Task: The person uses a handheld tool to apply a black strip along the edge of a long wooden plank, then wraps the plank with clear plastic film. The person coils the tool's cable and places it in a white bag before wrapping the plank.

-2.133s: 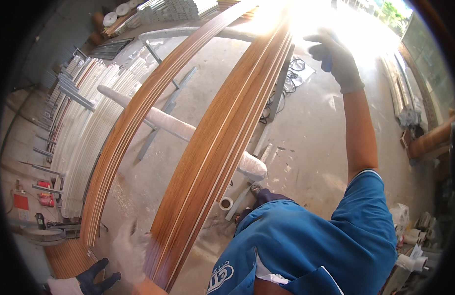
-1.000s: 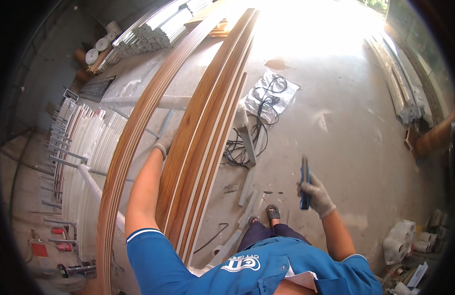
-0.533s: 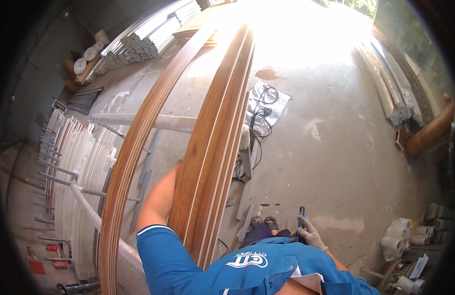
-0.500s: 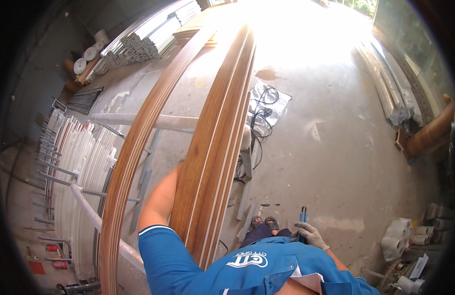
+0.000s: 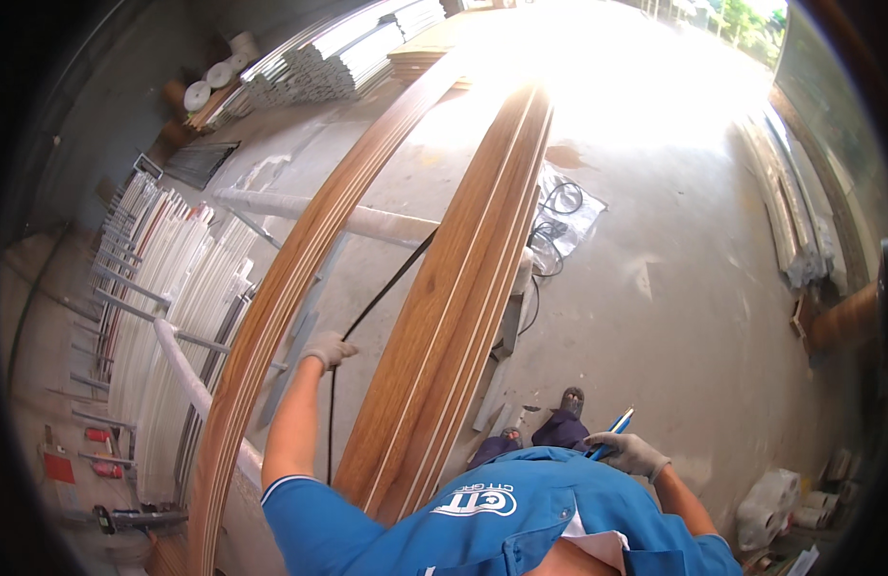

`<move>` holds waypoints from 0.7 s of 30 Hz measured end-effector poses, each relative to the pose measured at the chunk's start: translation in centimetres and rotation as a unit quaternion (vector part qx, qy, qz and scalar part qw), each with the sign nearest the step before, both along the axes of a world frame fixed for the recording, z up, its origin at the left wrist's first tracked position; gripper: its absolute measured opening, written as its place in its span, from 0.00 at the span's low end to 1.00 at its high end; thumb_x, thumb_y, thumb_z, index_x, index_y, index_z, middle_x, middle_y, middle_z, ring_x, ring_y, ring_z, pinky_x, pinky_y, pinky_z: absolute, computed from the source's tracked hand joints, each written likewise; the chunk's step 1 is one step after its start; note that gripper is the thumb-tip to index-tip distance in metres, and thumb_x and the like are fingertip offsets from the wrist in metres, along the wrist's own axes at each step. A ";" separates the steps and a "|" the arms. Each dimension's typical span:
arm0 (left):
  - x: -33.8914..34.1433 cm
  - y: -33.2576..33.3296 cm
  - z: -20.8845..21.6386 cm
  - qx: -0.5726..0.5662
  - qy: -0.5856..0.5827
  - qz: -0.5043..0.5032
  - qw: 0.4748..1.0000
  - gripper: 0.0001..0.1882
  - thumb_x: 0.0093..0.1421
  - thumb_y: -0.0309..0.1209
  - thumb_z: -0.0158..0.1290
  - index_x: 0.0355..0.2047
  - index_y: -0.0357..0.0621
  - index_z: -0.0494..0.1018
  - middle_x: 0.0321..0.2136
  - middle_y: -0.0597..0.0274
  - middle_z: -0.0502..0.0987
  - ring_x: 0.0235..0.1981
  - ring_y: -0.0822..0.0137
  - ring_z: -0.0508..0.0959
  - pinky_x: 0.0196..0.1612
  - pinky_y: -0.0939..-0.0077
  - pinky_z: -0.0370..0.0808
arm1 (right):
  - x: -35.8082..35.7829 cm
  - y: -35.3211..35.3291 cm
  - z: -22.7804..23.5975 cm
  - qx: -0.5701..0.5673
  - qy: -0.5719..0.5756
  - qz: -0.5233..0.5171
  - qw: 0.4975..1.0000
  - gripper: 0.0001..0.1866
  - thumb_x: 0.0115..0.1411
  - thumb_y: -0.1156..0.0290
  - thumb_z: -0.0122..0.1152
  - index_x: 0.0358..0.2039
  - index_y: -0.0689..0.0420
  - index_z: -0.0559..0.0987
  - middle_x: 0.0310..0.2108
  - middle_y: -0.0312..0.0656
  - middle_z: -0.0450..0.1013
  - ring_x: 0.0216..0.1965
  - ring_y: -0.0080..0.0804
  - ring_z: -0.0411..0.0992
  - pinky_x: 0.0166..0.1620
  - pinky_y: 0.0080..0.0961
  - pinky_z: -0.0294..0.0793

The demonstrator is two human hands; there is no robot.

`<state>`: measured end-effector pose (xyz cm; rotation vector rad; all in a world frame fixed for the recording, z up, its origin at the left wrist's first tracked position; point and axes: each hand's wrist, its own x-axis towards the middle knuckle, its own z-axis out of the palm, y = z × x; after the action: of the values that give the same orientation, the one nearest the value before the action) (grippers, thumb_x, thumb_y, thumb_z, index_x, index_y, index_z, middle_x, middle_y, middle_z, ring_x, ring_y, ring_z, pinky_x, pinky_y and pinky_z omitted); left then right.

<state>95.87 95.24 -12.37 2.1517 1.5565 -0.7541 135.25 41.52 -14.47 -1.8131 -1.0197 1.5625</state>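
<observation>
My left hand [image 5: 329, 351], in a pale work glove, is closed on a thin dark strap [image 5: 387, 288]. The strap slants up from the hand to the edge of a bundle of wood-grain planks [image 5: 442, 288], and its other end hangs below the hand. The bundle lies lengthwise in front of me, with light lines running along it. By my right side, clear of the planks, my gloved right hand [image 5: 634, 455] holds a blue utility knife [image 5: 613, 431], its tip pointing up and to the right.
Left of the bundle, a long brown moulded board [image 5: 271, 317] rests across wrapped rails [image 5: 372, 223]. White profiles [image 5: 166, 336] stand in a rack farther left. Black cable [image 5: 550, 240] and plastic sheeting lie on the floor right of the bundle. Wrapped lengths [image 5: 782, 206] lie along the right side.
My left hand, hidden behind the planks before, has come out to the left with the strap. The knife has tilted to the right, my feet have shifted, and the view has turned slightly.
</observation>
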 end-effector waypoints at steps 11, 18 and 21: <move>4.7 -4.0 28.4 0.752 -0.136 0.021 0.645 0.15 0.64 0.32 0.54 0.50 0.56 0.81 0.43 0.57 0.83 0.41 0.52 0.83 0.45 0.58 0.79 | 16.7 7.7 -2.2 0.169 -0.291 -0.024 0.941 0.12 0.64 0.60 0.65 0.41 0.55 0.80 0.29 0.41 0.77 0.30 0.38 0.79 0.37 0.37 0.76; 31.4 -15.5 22.6 0.418 -0.497 -0.260 0.715 0.08 0.62 0.27 0.55 0.41 0.49 0.79 0.34 0.62 0.77 0.34 0.62 0.78 0.45 0.67 0.79 | 26.2 20.6 6.1 0.330 0.129 -0.209 0.912 0.17 0.67 0.61 0.63 0.49 0.58 0.70 0.30 0.39 0.75 0.27 0.24 0.74 0.31 0.23 0.76; 36.7 -20.0 17.9 0.540 -0.367 -0.374 0.659 0.08 0.58 0.31 0.54 0.38 0.46 0.77 0.39 0.61 0.77 0.43 0.62 0.77 0.46 0.61 0.78 | 25.4 25.6 11.7 0.398 0.193 -0.073 0.894 0.26 0.60 0.58 0.72 0.49 0.59 0.70 0.30 0.37 0.74 0.23 0.19 0.68 0.26 0.17 0.69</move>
<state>132.57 75.23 5.54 3.2612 0.5505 1.1892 160.68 67.11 -2.81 -0.9430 -1.0741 1.0968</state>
